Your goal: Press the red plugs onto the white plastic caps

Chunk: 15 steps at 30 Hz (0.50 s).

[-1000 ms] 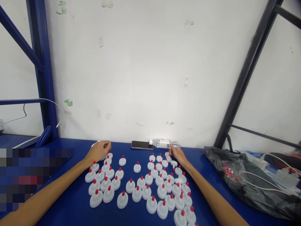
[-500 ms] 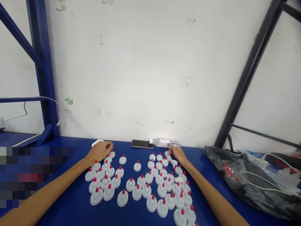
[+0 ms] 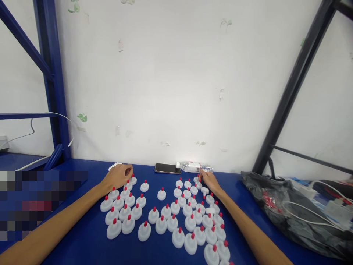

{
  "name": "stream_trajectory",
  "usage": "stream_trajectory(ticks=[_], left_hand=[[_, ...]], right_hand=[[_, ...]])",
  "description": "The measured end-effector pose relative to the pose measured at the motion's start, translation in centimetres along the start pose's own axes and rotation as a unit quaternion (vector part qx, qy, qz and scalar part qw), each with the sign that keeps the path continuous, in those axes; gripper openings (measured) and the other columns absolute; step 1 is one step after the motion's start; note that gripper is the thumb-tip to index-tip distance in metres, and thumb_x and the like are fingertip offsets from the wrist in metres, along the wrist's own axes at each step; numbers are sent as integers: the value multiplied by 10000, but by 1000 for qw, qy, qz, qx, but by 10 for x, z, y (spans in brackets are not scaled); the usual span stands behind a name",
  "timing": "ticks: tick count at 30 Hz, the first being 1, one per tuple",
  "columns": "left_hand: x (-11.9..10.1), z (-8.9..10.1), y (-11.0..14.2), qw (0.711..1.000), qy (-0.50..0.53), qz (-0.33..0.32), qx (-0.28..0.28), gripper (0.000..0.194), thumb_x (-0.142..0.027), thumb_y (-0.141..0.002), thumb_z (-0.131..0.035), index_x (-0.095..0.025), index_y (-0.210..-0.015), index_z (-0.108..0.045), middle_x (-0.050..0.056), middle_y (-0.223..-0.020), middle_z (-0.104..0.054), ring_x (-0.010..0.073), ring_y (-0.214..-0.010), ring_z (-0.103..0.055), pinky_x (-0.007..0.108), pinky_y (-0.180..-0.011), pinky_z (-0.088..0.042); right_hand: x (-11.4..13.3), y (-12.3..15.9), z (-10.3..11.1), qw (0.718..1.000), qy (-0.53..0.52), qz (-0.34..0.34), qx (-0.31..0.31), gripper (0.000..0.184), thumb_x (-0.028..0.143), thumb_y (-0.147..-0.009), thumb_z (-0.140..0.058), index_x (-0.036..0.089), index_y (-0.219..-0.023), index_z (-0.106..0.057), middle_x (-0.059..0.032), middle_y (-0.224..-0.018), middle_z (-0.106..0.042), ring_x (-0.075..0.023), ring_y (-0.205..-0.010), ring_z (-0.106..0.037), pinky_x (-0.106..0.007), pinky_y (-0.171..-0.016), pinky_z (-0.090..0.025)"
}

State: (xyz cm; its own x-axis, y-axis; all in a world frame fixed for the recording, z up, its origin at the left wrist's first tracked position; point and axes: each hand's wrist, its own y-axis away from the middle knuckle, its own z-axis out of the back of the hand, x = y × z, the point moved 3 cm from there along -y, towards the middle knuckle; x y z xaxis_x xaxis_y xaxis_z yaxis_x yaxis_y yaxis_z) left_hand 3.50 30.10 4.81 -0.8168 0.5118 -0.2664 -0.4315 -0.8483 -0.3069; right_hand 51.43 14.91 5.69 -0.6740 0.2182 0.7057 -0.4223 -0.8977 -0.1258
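Observation:
Many white plastic caps (image 3: 144,232), each with a small red tip on top, stand in loose groups on the blue tabletop (image 3: 82,239). My left hand (image 3: 118,177) rests at the back of the left group, fingers curled and thumb bent in, right beside a rear cap (image 3: 133,180). What its fingertips hold, if anything, is hidden. At the back of the right group, my right hand (image 3: 210,180) has its fingers drawn together against a rear cap (image 3: 196,179); its grip is partly covered. One cap (image 3: 204,190) near it lies upside down, red tip downward.
Against the wall lie a dark phone (image 3: 167,168) and a clear bottle (image 3: 193,167) on its side. A white object (image 3: 114,166) is partly behind my left hand. On the right sits a grey plastic bag (image 3: 264,209) with red pieces and cables. Blue posts (image 3: 51,73) frame the left.
The view has shifted very slightly. Both hands stay in nearly the same places, and the caps keep their arrangement.

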Motion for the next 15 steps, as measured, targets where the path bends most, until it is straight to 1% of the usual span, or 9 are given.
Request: stream_trajectory(ticks=[5,15], left_hand=[[-1,-1,0,1000,-13,6,2,397,-499,-1191,-852,-207,-1455,-799,110,-1437,-831,291,-1218,-842,513,-1062,-755],[-4,1,1,999,-21,22,-17,395,-502,-1192,-849,-212,-1456,-801,111,-1451,-828,297,-1235,-839,518,-1074,-753]], right_hand=[[1,2,1,1000,1,-3,-3,458,510,-1179,-874,223,-1528,-795,-108,-1554,-811,-336,-1313,-838,-551,-1106,-749],[5,3,2,1000,11,6,-3,459,507,-1180,-873,226,-1535,-792,-111,-1563,-807,-334,-1319,-835,-554,-1111,-747]])
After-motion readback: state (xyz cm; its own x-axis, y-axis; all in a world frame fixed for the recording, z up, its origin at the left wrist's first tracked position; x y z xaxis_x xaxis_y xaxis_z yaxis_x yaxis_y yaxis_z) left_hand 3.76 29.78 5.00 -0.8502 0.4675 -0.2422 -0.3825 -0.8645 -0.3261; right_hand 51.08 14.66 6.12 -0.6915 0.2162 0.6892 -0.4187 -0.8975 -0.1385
